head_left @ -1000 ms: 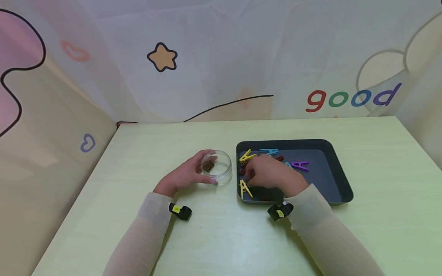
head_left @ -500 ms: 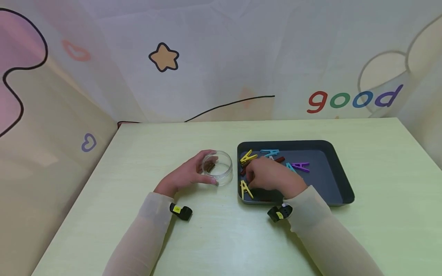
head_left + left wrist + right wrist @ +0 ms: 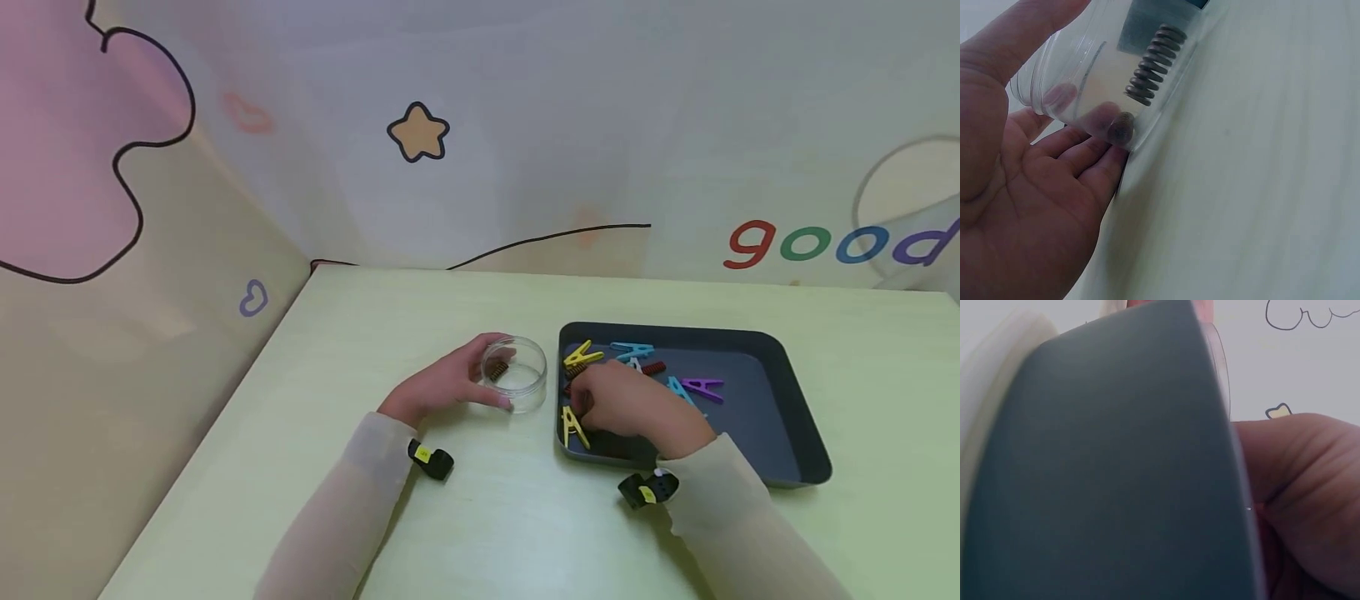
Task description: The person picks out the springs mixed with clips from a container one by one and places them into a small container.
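My left hand holds a clear round plastic jar by its side, fingers and thumb around it, on the table. A dark metal coil spring lies inside the jar, seen through its wall in the left wrist view. My right hand reaches down into the left part of a dark grey tray, fingers bent, fingertips hidden. Yellow clothespins lie near the fingers, with coil springs partly under the hand. In the right wrist view the tray's wall hides most of the hand.
Blue clothespins, a purple clothespin and a reddish-brown spring also lie in the tray. The tray stands right of the jar on a pale table. A printed cloth hangs behind.
The whole head view has shifted, so table, tray and hands appear farther right and slightly lower. The left hand keeps holding the jar; the right hand stays in the tray at nearly the same spot.
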`<state>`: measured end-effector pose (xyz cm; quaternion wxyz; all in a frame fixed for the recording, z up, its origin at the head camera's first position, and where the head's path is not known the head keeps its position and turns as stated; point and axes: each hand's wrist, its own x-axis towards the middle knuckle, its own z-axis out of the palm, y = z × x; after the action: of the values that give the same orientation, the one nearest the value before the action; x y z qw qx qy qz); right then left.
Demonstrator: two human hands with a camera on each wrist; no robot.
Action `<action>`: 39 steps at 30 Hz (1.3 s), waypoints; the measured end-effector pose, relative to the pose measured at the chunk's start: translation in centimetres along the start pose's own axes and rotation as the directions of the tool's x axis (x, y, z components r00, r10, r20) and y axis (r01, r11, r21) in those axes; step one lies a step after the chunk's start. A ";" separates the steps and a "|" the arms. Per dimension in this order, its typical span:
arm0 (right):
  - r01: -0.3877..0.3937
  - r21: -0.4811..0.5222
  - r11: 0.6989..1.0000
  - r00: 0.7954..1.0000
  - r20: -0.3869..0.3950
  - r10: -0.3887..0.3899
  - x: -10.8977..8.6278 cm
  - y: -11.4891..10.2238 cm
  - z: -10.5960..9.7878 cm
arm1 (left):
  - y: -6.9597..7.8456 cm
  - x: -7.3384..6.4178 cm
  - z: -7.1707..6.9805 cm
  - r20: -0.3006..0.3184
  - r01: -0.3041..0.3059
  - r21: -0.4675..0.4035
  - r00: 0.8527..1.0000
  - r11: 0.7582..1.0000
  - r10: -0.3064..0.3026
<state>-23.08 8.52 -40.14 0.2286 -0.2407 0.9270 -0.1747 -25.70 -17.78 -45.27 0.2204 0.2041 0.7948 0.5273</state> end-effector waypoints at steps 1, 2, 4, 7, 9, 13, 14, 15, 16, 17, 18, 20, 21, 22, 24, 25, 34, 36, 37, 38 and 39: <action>-0.008 0.006 1.000 1.000 0.002 0.008 -0.2 0.1 0.0 | 0.0 0.2 0.1 0.008 -0.004 -0.001 1.000 1.000 0.004; -0.014 0.010 1.000 1.000 0.003 0.014 -0.3 0.2 0.0 | -0.1 0.3 0.2 0.012 -0.008 -0.002 1.000 1.000 0.008; -0.020 0.017 1.000 1.000 0.005 0.020 -0.4 0.3 0.0 | -0.2 0.5 0.3 0.016 -0.010 -0.005 1.000 1.000 0.010; -0.020 0.017 1.000 1.000 0.005 0.020 -0.3 0.3 0.1 | -0.2 0.4 0.3 0.012 -0.002 -0.003 1.000 1.000 0.002; -0.022 0.015 1.000 1.000 0.005 0.022 -0.3 0.3 0.1 | -0.1 0.3 0.3 0.008 0.005 0.001 1.000 1.000 -0.005; -0.024 0.014 1.000 1.000 0.004 0.024 -0.2 0.4 0.1 | 0.1 0.2 0.3 0.004 0.011 0.005 1.000 1.000 -0.011; -0.022 0.014 1.000 1.000 0.004 0.022 -0.3 0.4 0.1 | 0.1 0.2 0.3 0.005 0.011 0.003 1.000 1.000 -0.011; -0.018 0.012 1.000 1.000 0.003 0.018 -0.3 0.3 0.1 | 0.1 0.2 0.3 0.005 0.010 0.002 1.000 1.000 -0.010; -0.015 0.011 1.000 1.000 0.004 0.015 -0.3 0.3 0.0 | 0.0 0.2 0.2 0.006 0.007 0.000 1.000 1.000 -0.007; -0.011 0.008 1.000 1.000 0.004 0.011 -0.4 0.3 0.0 | 0.0 0.2 0.2 0.006 0.006 -0.001 1.000 1.000 -0.006; -0.009 0.008 1.000 1.000 0.004 0.009 -0.4 0.2 0.0 | 0.0 0.2 0.2 0.006 0.005 -0.002 1.000 1.000 -0.005; -0.007 0.004 1.000 1.000 0.004 0.007 -0.5 0.2 0.0 | 0.0 0.2 0.2 0.005 0.007 -0.002 1.000 1.000 -0.007; -0.010 0.003 1.000 1.000 0.004 0.010 -0.5 0.2 0.0 | 0.0 0.2 0.2 0.005 0.008 -0.001 1.000 1.000 -0.008; -0.017 0.004 1.000 1.000 0.004 0.017 -0.4 0.2 0.0 | 0.0 0.2 0.2 0.004 0.011 -0.001 1.000 1.000 -0.011; -0.033 0.002 0.999 0.999 0.004 0.033 -0.4 0.3 0.0 | 0.0 0.2 0.2 0.004 0.015 0.001 1.000 1.000 -0.015; -0.040 0.000 0.999 0.999 0.004 0.040 -0.3 0.3 0.0 | 0.0 0.2 0.2 0.004 0.014 0.000 1.000 1.000 -0.014; -0.055 -0.043 0.998 0.998 -0.025 0.054 -0.2 0.2 0.1 | 0.0 0.2 0.1 0.000 0.007 0.014 1.000 1.000 -0.007; -0.054 -0.049 0.997 0.998 -0.029 0.052 -0.2 0.2 0.1 | 0.0 0.2 0.1 -0.001 0.007 0.015 1.000 1.000 -0.007; -0.053 -0.052 0.997 0.998 -0.033 0.051 -0.2 0.1 0.1 | 0.0 0.2 0.1 -0.002 0.007 0.016 1.000 1.000 -0.007; -0.053 -0.055 0.997 0.998 -0.034 0.052 -0.1 0.1 0.1 | 0.0 0.2 0.0 -0.003 0.008 0.017 1.000 1.000 -0.008; -0.053 -0.057 0.997 0.998 -0.036 0.051 -0.1 0.1 0.2 | 0.0 0.2 0.0 -0.004 0.008 0.017 1.000 1.000 -0.008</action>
<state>-22.93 8.64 -40.28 0.2099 -0.2198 0.9415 -0.1458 -25.85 -17.65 -45.36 0.2192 0.2017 0.8006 0.5199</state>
